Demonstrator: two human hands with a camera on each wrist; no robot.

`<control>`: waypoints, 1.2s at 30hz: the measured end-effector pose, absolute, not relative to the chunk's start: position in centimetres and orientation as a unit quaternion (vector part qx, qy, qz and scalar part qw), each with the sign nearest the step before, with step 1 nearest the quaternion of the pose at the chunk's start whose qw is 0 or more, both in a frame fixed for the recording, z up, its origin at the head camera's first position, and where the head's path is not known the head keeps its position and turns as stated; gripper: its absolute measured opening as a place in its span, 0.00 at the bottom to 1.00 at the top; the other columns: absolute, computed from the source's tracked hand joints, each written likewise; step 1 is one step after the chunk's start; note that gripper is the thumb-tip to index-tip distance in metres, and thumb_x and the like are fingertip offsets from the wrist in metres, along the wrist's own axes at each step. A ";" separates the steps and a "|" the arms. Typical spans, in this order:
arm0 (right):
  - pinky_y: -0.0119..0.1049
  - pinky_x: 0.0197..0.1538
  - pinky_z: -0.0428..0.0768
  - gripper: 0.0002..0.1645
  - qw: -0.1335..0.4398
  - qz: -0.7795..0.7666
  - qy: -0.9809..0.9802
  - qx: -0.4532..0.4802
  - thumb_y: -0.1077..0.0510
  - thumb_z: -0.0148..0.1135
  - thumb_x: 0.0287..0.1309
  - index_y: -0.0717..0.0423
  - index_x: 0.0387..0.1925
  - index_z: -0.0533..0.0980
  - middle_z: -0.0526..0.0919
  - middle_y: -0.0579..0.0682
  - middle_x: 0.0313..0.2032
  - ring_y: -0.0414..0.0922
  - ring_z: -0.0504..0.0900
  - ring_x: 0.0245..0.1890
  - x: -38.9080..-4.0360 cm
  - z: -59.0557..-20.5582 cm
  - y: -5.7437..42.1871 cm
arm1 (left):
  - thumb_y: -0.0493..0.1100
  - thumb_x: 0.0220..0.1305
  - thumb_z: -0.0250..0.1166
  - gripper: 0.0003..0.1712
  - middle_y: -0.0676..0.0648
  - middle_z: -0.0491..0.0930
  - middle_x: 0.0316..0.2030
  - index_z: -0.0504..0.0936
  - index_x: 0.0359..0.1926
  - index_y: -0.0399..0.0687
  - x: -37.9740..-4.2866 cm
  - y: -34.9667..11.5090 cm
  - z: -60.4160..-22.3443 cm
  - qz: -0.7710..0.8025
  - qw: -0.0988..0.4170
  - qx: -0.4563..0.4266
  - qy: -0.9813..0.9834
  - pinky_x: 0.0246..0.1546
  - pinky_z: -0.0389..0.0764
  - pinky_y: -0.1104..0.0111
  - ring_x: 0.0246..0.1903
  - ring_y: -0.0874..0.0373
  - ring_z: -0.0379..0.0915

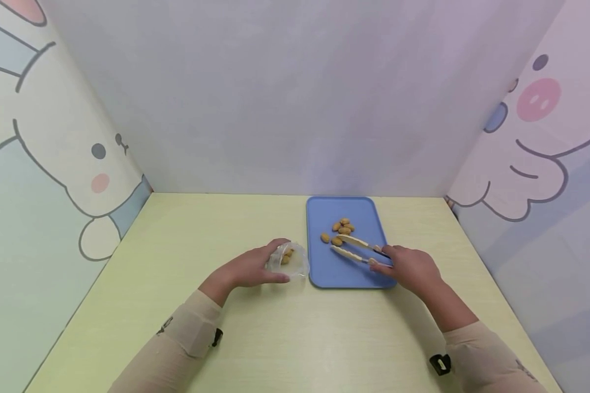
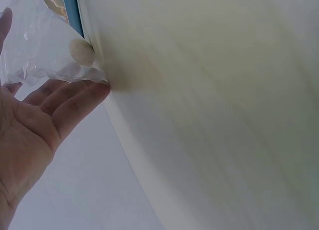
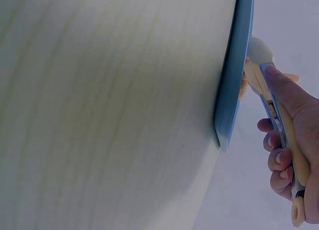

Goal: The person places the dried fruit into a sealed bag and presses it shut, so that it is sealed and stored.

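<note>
My left hand (image 1: 248, 268) holds a clear plastic bag (image 1: 300, 264) beside the tray's left edge, thumb on the near side and fingers on the far side. Inside the bag lie a few brown almonds (image 1: 286, 257). With my right hand (image 1: 415, 268) I grip tongs (image 3: 288, 140) with cream tips and metal arms. Their arms are spread over the blue tray (image 1: 324, 275), the upper tip right by an almond (image 1: 336, 241). Several more almonds (image 1: 344, 231) lie in a loose group on the tray; whether the tips touch any, I cannot tell.
The tray lies on a pale wood-grain table (image 1: 187, 234), right of the middle and near the back wall (image 1: 285, 109). Walls with cartoon animals rise on both sides. A black strap piece (image 1: 440, 364) shows at the right sleeve.
</note>
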State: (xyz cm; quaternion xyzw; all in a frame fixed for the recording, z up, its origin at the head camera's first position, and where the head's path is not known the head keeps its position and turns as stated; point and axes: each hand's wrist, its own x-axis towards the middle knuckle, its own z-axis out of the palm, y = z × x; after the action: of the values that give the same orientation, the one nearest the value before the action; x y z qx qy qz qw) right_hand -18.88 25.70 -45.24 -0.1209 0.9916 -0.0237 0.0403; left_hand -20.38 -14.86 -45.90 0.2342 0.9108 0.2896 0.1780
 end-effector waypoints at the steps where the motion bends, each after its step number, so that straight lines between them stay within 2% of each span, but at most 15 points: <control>1: 0.37 0.22 0.61 0.35 0.040 -0.024 0.992 -0.121 0.26 0.59 0.55 0.51 0.47 0.77 0.72 0.44 0.25 0.43 0.67 0.20 -18.9 -45.2 25.7 | 0.77 0.48 0.66 0.53 0.53 0.71 0.61 0.50 0.72 0.81 -20.4 -14.8 -45.8 0.289 0.177 0.236 0.911 0.57 0.72 0.53 0.54 0.57 0.70; 21: 0.37 0.21 0.61 0.32 0.025 -0.021 0.991 -0.131 0.29 0.63 0.54 0.51 0.42 0.77 0.69 0.43 0.21 0.42 0.66 0.19 -18.8 -45.2 25.9 | 0.77 0.48 0.66 0.53 0.56 0.72 0.58 0.50 0.71 0.83 -20.5 -14.9 -45.9 0.289 0.176 0.238 0.910 0.58 0.71 0.55 0.53 0.58 0.70; 36: 0.36 0.19 0.58 0.29 -0.002 -0.024 0.990 -0.136 0.29 0.64 0.53 0.50 0.33 0.72 0.65 0.44 0.19 0.42 0.63 0.16 -18.3 -45.5 26.0 | 0.77 0.48 0.65 0.53 0.54 0.71 0.60 0.49 0.72 0.82 -20.4 -14.9 -45.9 0.286 0.179 0.230 0.913 0.58 0.71 0.53 0.54 0.57 0.70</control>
State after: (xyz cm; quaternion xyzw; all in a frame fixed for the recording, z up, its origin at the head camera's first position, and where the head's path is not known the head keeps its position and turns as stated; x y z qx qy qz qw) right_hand -18.32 25.97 -45.54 -0.1361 0.9904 -0.0235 -0.0020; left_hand -20.37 -14.86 -45.94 0.2302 0.9128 0.2863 0.1786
